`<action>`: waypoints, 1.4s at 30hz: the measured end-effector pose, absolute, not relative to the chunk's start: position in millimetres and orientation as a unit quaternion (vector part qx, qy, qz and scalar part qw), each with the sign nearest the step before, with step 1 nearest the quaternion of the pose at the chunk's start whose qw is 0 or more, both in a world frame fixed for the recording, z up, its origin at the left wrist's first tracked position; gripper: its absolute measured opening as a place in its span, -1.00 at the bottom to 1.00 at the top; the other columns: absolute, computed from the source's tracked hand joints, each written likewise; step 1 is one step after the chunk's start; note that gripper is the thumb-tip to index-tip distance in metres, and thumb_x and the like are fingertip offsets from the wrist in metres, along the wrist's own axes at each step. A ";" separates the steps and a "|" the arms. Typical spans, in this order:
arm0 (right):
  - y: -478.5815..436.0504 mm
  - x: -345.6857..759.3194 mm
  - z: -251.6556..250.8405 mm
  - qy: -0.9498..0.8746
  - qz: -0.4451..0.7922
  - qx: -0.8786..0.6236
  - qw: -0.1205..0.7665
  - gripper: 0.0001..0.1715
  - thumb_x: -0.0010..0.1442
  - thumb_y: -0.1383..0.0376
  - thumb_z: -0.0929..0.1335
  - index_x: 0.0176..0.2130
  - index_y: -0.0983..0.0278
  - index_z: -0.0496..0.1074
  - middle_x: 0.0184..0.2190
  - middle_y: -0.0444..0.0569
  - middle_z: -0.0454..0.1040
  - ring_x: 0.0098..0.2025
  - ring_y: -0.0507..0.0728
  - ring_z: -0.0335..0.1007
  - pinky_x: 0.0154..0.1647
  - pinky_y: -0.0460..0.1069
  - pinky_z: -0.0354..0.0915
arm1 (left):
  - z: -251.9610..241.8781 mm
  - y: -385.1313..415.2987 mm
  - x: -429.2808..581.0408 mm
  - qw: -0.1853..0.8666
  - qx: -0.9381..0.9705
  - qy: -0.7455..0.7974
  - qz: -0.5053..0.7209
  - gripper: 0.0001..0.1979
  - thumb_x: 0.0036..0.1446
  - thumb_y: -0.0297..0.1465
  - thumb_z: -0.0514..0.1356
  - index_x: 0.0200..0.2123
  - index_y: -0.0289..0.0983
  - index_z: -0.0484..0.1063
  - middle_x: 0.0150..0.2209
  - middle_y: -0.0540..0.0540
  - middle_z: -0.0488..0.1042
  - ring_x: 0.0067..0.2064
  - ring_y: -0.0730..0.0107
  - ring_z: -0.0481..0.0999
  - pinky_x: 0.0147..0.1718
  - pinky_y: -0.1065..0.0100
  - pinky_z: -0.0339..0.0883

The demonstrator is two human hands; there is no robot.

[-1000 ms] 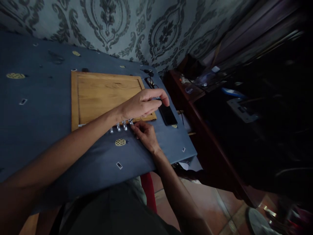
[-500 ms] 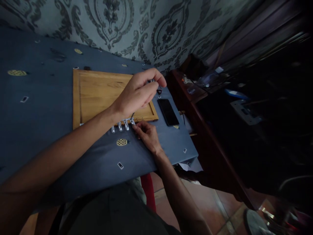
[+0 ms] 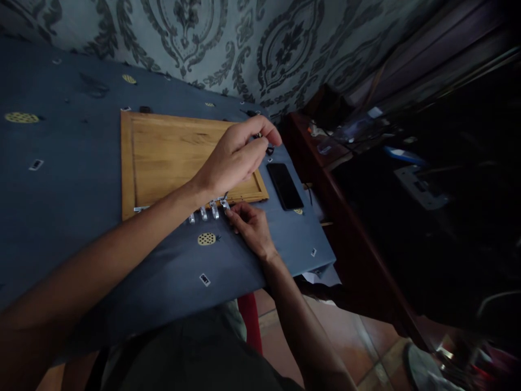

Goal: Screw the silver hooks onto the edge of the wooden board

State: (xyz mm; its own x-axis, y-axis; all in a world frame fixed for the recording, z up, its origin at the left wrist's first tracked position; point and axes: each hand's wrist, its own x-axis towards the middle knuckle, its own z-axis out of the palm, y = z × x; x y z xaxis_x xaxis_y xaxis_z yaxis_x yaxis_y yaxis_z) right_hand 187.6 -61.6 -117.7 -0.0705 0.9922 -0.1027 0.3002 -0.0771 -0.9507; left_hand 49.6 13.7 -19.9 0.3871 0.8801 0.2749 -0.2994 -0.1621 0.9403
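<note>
My left hand hovers over the right part of a framed wooden panel, its fingers curled and closed. What it holds, if anything, is hidden, though a thin dark shaft shows just below it. Along the panel's near edge lies a silver metal rail with several small hooks, partly covered by my left forearm. My right hand rests on the cloth in front, thumb and fingers pinching the rightmost metal hook.
A black phone lies right of the panel. Small dark items sit behind my left hand. A blue pineapple-print cloth covers the table, whose right edge faces dark red furniture. A patterned curtain hangs behind.
The whole view has shifted slightly, so the table appears a little further right. Both hands keep nearly the same pose over the panel and hook.
</note>
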 end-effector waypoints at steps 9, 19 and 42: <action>-62.3 188.3 -119.3 -0.563 0.466 -0.571 0.374 -0.31 0.05 -0.32 0.46 -0.42 0.23 0.42 -0.59 -0.19 0.35 -0.59 -0.02 0.16 -0.54 -0.06 0.14 | -26.6 12.5 54.0 0.607 0.577 0.257 0.482 -0.78 0.25 -0.61 0.00 -0.35 -0.24 0.35 -0.68 0.15 0.10 -0.65 0.57 0.05 -0.66 0.49 -0.05; -61.1 189.4 -122.2 -0.572 0.465 -0.560 0.378 -0.34 0.09 -0.29 0.45 -0.41 0.24 0.41 -0.59 -0.21 0.32 -0.59 -0.03 0.14 -0.54 -0.07 0.12 | -25.0 9.4 53.4 0.597 0.606 0.254 0.460 -0.78 0.27 -0.59 -0.01 -0.32 -0.23 0.35 -0.69 0.14 0.11 -0.65 0.54 0.06 -0.64 0.44 -0.05; -61.9 189.3 -121.2 -0.573 0.466 -0.554 0.384 -0.38 0.10 -0.25 0.47 -0.42 0.23 0.40 -0.60 -0.21 0.32 -0.59 -0.02 0.17 -0.53 -0.07 0.15 | -24.6 2.5 71.0 0.532 0.599 0.266 0.536 -0.64 0.45 -0.26 0.10 -0.44 -0.23 0.23 -0.57 0.13 0.11 -0.56 0.59 0.07 -0.58 0.45 -0.03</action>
